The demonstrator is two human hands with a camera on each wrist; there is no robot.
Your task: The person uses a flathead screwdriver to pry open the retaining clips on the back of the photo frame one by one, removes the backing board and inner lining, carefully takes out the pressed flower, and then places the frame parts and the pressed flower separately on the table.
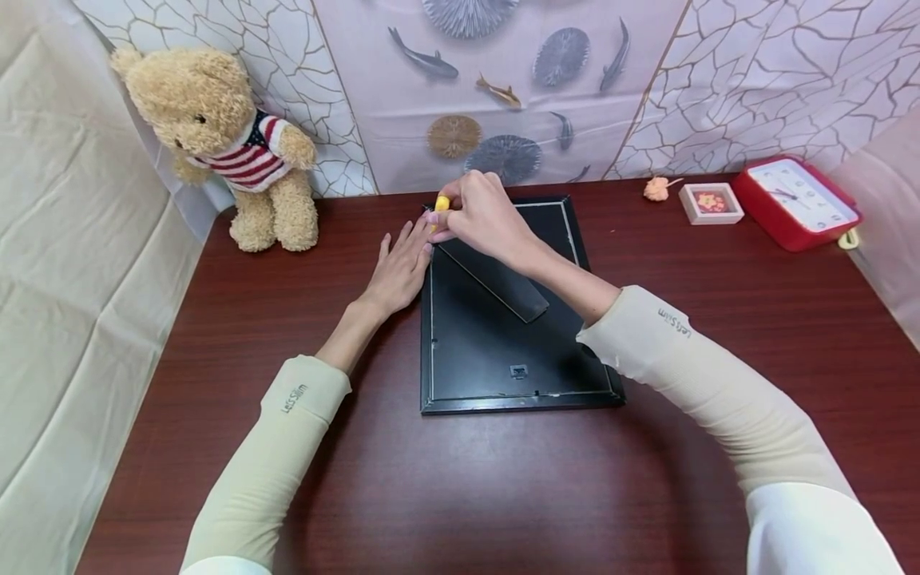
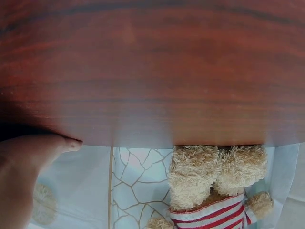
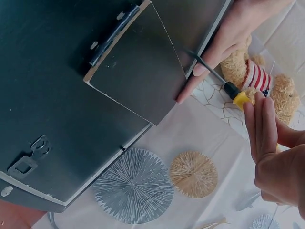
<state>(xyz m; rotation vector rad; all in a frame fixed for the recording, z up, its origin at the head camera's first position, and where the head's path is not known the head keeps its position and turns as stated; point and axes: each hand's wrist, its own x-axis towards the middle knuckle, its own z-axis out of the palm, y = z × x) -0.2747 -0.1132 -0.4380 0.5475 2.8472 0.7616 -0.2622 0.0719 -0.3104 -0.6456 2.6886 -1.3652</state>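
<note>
A black picture frame (image 1: 474,351) lies back side up on the table, its stand leg (image 1: 503,279) slanting across the backing. My right hand (image 1: 485,212) grips a screwdriver by its yellow and black handle (image 3: 240,99). In the right wrist view, the thin shaft (image 3: 214,71) runs toward the frame's edge, its tip at the border beside the stand leg. My left hand (image 1: 401,267) lies with fingers straight along the frame's left edge near the top corner, fingertips close to the shaft. Part of that hand (image 2: 24,162) shows at the left wrist view's side.
A teddy bear (image 1: 216,136) in a striped top stands at the back left. At the back right are a red clock (image 1: 798,200), a small framed box (image 1: 710,203) and a little peach-coloured item (image 1: 657,188). A patterned cloth (image 1: 402,144) hangs behind the table (image 1: 359,479).
</note>
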